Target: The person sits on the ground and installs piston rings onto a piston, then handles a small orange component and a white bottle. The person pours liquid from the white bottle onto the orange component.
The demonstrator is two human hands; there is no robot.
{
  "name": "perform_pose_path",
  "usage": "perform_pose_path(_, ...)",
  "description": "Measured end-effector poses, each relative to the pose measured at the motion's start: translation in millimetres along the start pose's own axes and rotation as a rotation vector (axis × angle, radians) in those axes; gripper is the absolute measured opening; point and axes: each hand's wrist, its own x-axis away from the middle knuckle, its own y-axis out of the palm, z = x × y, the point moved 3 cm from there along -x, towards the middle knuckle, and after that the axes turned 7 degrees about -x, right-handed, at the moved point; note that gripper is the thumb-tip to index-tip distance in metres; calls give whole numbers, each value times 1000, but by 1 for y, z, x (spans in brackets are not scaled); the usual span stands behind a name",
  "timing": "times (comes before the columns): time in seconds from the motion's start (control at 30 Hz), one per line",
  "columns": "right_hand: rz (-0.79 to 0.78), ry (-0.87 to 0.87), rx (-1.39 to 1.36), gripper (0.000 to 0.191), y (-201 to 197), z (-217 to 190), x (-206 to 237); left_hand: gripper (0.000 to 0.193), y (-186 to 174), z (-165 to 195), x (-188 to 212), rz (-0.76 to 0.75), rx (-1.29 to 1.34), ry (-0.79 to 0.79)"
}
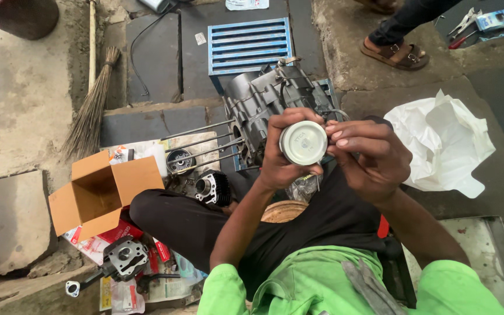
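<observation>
Both hands, left (281,154) & right (371,157), fingers clamped on piston (303,142), above engine block (269,96).

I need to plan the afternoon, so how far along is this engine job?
Done: the engine sits stripped, its studs bare, and the cardboard box lies open and empty.
In hand: both the left hand and right hand hold a piston up, its crown toward the camera.
Left: the cylinder and cylinder head lie on the floor, unfitted.
</observation>
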Motion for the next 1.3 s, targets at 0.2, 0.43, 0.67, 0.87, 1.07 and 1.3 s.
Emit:
perform_pose_path(0.2,-20,-3,-11,27,-1,3,2,87,2,3,-4,-9,24,4)
perform_pose_path(0.43,-269,153,136,53,-6,-14,-21,96,-10,19,-16,-158,-339,-146)
perform_pose_path(0.67,-665,229,259,77,-11,0,-44,121,-25,23,-19,-315,-531,-438)
perform_pose_path(0.87,-711,320,165,68,-18,19,-41,124,-24,21,-21,-329,-511,-467)
perform_pose_path(1.07,-660,300,274,65,-18,21,-36,109,-28,15,-30,-426,-591,-342)
perform_pose_path(1.3,-649,372,281,75,-25,31,-27,78,-37,-7,-20,-361,-720,-339)
